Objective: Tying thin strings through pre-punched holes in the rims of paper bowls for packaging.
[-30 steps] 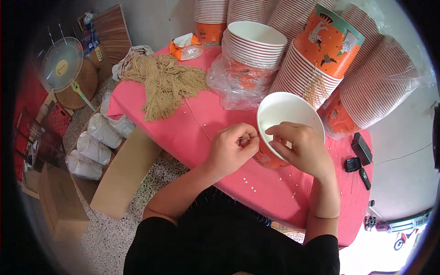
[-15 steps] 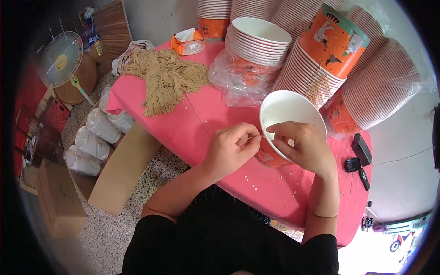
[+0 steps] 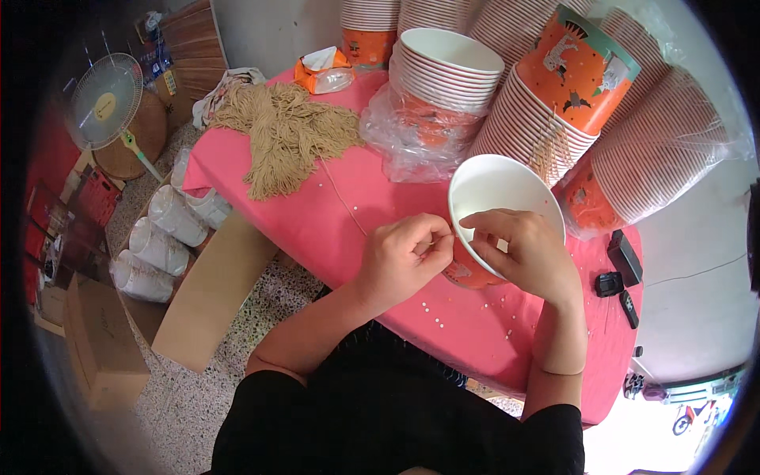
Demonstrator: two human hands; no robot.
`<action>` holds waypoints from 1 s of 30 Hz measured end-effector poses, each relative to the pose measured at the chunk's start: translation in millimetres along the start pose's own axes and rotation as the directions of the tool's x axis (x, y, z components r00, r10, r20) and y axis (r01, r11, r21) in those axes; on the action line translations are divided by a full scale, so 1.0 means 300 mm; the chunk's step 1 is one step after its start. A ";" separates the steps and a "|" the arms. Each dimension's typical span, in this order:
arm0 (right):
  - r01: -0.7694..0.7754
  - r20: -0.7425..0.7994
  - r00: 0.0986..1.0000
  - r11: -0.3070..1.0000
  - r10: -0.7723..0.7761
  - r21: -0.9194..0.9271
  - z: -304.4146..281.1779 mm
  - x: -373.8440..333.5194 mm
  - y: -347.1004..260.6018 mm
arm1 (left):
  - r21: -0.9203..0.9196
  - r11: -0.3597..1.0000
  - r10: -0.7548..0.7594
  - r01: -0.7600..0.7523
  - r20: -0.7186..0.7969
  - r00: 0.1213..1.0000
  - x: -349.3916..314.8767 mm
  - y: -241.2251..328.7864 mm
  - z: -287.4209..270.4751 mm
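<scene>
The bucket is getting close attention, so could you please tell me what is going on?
A person's left hand seems to pinch a string beside the bucket, while the right hand has its fingers over the bucket's mouth. The string runs across the table from the pile.

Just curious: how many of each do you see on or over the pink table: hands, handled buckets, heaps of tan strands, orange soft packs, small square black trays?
Left hand and right hand: 2
Handled bucket: 1
Tan strand heap: 1
Orange soft pack: 1
Square black tray: 1
Total: 6
</scene>
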State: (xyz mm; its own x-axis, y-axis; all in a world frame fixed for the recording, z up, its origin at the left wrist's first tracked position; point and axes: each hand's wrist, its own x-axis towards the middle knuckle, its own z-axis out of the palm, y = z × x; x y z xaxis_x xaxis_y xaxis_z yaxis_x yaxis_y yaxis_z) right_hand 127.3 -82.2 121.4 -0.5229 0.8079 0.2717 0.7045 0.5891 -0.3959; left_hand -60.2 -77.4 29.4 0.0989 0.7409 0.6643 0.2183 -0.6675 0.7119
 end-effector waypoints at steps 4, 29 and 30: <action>-0.016 0.010 1.000 1.000 0.016 0.014 0.002 0.005 -0.003 | -0.006 0.999 0.045 -0.046 -0.041 0.998 -0.002 -0.007 0.013; 0.010 0.024 1.000 1.000 -0.009 -0.010 0.030 0.023 0.004 | -0.096 0.988 -0.115 0.123 0.089 0.989 -0.004 -0.005 -0.012; 0.025 0.017 1.000 1.000 -0.025 0.000 0.031 0.021 0.008 | -0.101 0.983 -0.141 0.155 0.138 0.980 -0.003 0.000 -0.016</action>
State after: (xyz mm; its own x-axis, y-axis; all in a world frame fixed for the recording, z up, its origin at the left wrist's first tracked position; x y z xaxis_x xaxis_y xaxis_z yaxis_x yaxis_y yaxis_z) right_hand 121.2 -75.7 113.8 -0.5479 0.7929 0.2667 0.6913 0.6087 -0.3893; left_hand -65.0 -78.4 30.0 0.2006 0.8306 0.5194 0.1316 -0.5482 0.8259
